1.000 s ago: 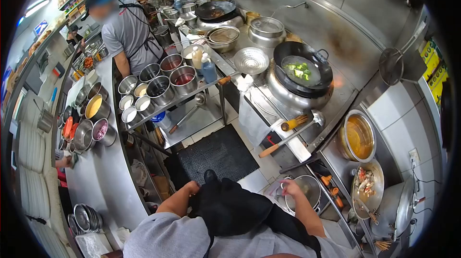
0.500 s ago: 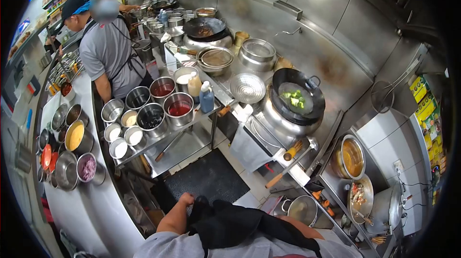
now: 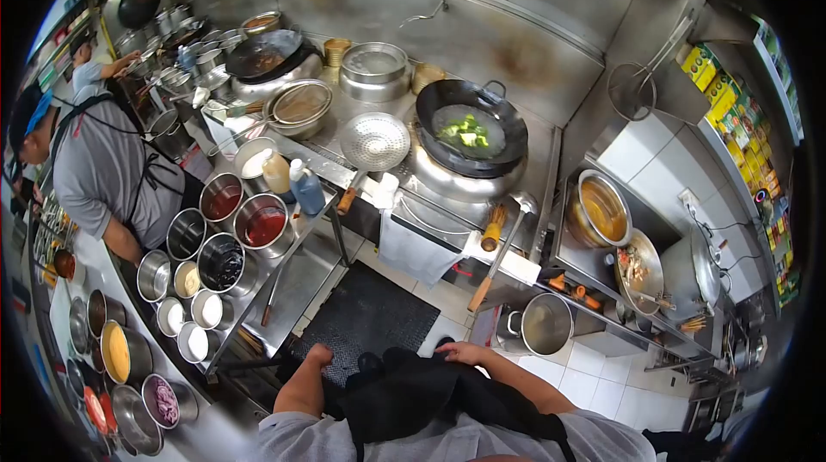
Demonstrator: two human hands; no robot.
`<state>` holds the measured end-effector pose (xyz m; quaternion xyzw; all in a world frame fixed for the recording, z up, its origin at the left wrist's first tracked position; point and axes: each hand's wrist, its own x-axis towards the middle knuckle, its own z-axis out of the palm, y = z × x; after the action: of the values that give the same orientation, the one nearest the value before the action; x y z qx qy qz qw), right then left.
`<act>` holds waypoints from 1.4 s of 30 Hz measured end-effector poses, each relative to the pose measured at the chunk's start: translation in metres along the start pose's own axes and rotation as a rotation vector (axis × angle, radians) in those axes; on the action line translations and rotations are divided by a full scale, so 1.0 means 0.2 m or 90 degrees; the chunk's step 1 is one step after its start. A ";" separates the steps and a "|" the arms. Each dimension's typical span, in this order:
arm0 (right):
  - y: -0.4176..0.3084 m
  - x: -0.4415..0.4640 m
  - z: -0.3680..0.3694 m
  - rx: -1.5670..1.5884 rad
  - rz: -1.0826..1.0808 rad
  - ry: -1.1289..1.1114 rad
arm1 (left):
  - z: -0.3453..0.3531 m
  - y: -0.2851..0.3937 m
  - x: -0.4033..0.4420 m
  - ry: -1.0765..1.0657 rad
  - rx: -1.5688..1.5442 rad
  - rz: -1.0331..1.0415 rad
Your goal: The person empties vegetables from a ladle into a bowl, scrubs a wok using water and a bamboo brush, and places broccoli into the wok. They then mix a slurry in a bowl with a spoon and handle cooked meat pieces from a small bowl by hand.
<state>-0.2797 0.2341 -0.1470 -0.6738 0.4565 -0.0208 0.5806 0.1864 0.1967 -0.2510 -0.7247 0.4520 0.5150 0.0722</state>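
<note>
My left hand point(image 3: 320, 354) hangs in front of my body at the edge of the black floor mat point(image 3: 370, 316), its fingers curled in with nothing visible in them. Near the middle, by the black apron point(image 3: 404, 397), my right hand point(image 3: 463, 353) is held with its fingers loosely apart and holds nothing. To its right a steel pot point(image 3: 546, 324) of cloudy liquid stands low by the stove. A ladle point(image 3: 503, 255) and a bamboo brush point(image 3: 494, 230) lie on the stove edge. Beyond them is a wok point(image 3: 471, 128) with green vegetables in liquid.
A perforated skimmer point(image 3: 375, 142) rests left of the wok. Steel pots of red sauce point(image 3: 264, 225) and others stand on a cart. Bowls line the counter point(image 3: 228, 436) at the left. A co-worker point(image 3: 120, 169) stands at far left. A steel bowl of orange liquid point(image 3: 602, 209) is at right.
The view has turned to the right. My right hand has moved from over the pot at the right, out of sight half a second ago, to in front of the apron. The left hand stays low.
</note>
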 end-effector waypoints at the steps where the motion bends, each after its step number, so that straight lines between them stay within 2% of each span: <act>1: 0.06 -0.03 0.00 -0.104 -0.147 0.086 | -0.01 0.05 0.05 -0.032 0.128 0.097; 2: 0.07 -0.11 -0.01 -0.029 -0.082 0.085 | 0.00 0.08 0.18 -0.064 0.256 0.193; 3: 0.04 -0.20 -0.05 0.080 0.200 0.062 | 0.02 0.14 0.30 -0.040 0.334 0.277; 4: 0.02 -0.30 -0.08 0.221 0.334 0.088 | 0.02 0.19 0.38 -0.019 0.410 0.362; 5: 0.11 -0.39 -0.07 0.288 0.368 0.163 | -0.06 0.39 0.34 -0.066 0.735 0.468; 6: 0.16 -0.50 -0.08 0.336 0.393 0.215 | -0.13 0.58 0.22 -0.053 0.603 0.368; 7: 0.22 -0.61 -0.06 0.370 0.431 0.265 | -0.15 0.62 0.36 0.009 0.534 0.433; 8: 0.24 -0.72 -0.04 0.362 0.480 0.291 | -0.20 0.75 0.37 0.067 0.500 0.390; 9: 0.24 -0.83 -0.01 0.385 0.503 0.316 | -0.20 0.75 0.66 0.148 0.719 0.531; 10: 0.32 -0.92 0.06 0.411 0.542 0.301 | -0.29 0.95 0.55 0.165 0.257 0.302; 11: 0.38 -1.01 0.13 0.398 0.562 0.286 | -0.28 0.98 0.74 0.275 0.120 0.304; 12: 0.45 -1.11 0.23 0.306 0.502 0.262 | -0.31 1.09 0.74 0.320 -0.001 0.319; 13: 0.25 -1.18 0.24 0.220 0.529 0.254 | -0.36 1.22 0.72 0.365 -0.124 0.331; 15: 0.40 -1.35 0.44 0.039 0.451 0.223 | -0.40 1.44 0.70 0.366 -0.205 0.330; 16: 0.58 -1.38 0.58 0.083 0.573 0.132 | -0.39 1.50 0.79 0.361 -0.209 0.332; 17: 0.66 -1.38 0.58 0.080 0.580 0.134 | -0.35 1.55 0.92 0.412 -0.098 0.350; 19: 0.77 -1.38 0.57 0.006 0.507 0.115 | -0.27 1.69 1.06 0.453 0.010 0.369; 20: 0.80 -1.39 0.60 -0.024 0.471 0.100 | -0.20 1.76 1.10 0.452 -0.044 0.343; 22: 0.66 -1.36 0.54 0.055 0.475 0.113 | -0.10 1.83 1.22 0.294 -0.094 0.381; 23: 0.52 -1.30 0.44 0.113 0.465 0.135 | -0.04 1.80 1.28 0.137 -0.095 0.437; 25: 0.18 -1.15 0.24 0.233 0.454 0.172 | 0.05 1.82 0.96 0.092 0.000 0.476; 27: 0.05 -1.01 0.11 0.218 0.495 0.176 | 0.08 1.77 0.51 0.243 -0.126 0.410; 28: 0.05 -0.97 0.09 0.217 0.479 0.182 | 0.17 1.63 0.61 0.262 -0.099 0.438; 29: 0.07 -0.92 0.08 0.241 0.454 0.207 | 0.15 1.56 0.46 0.198 -0.117 0.375; 31: 0.20 -0.80 0.10 0.351 0.415 0.267 | 0.14 1.33 0.26 0.176 -0.223 0.405; 33: 0.16 -0.72 0.07 0.382 0.426 0.266 | 0.08 1.14 0.09 0.117 -0.138 0.344; 35: 0.21 -0.63 0.07 0.348 0.412 0.219 | 0.01 0.95 0.00 0.094 -0.055 0.318; 37: 0.23 -0.56 0.05 0.284 0.434 0.165 | -0.08 0.79 -0.09 0.028 0.156 0.313; 38: 0.46 -0.50 0.10 0.058 0.283 0.139 | -0.11 0.70 -0.08 0.034 0.165 0.318; 39: 0.30 -0.46 0.03 0.153 0.399 0.143 | -0.13 0.60 -0.03 0.062 0.140 0.338; 40: 0.28 -0.40 0.00 0.149 0.382 0.159 | -0.17 0.53 0.00 0.090 0.117 0.359; 42: 0.21 -0.29 -0.08 0.030 0.287 0.208 | -0.31 0.61 -0.23 0.120 0.088 0.401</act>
<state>-0.3470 0.2635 -0.1454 -0.5296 0.6816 -0.0100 0.5048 0.1375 0.1176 -0.1415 -0.5870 0.6926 0.4107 -0.0836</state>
